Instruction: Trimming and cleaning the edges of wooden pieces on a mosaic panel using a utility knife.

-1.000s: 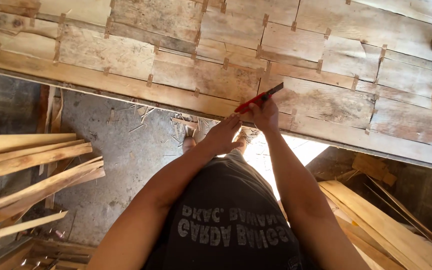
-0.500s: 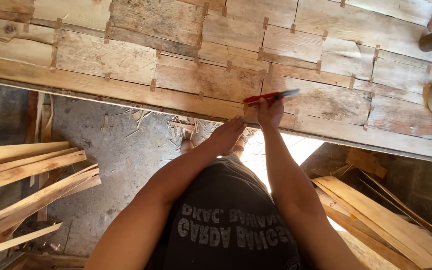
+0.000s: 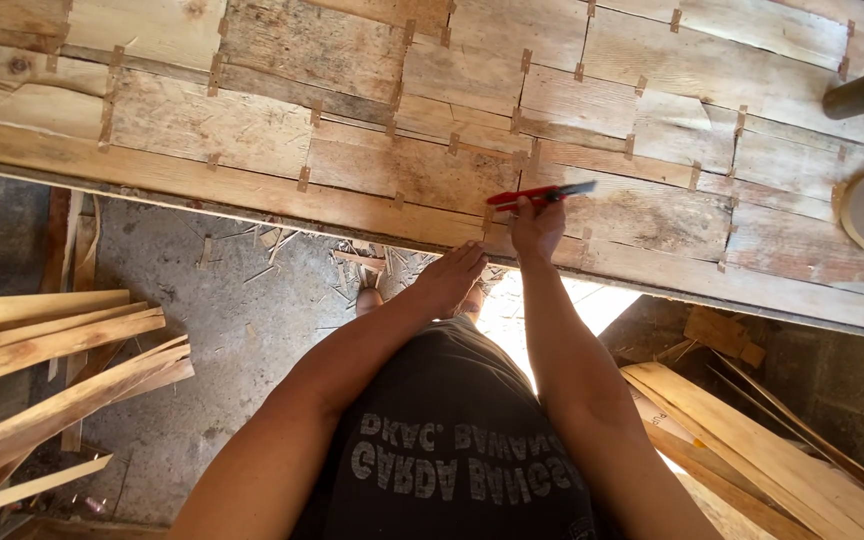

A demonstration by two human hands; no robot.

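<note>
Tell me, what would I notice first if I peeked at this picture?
Probably the red pencil, pinched in the right hand over a big panel of patched wooden boards. The left hand rests open at the panel's near edge. Loose wooden strips lie piled on the floor at the left.

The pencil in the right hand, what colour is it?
Red, with a dark tip; the carpenter's pencil shows only in the head view.

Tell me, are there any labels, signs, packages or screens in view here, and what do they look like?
Shirt print: the only lettering in view, on the person's dark shirt at bottom centre; two rows of worn pale grey block letters, upside down to the camera.
No packages, signs or screens show.
</note>
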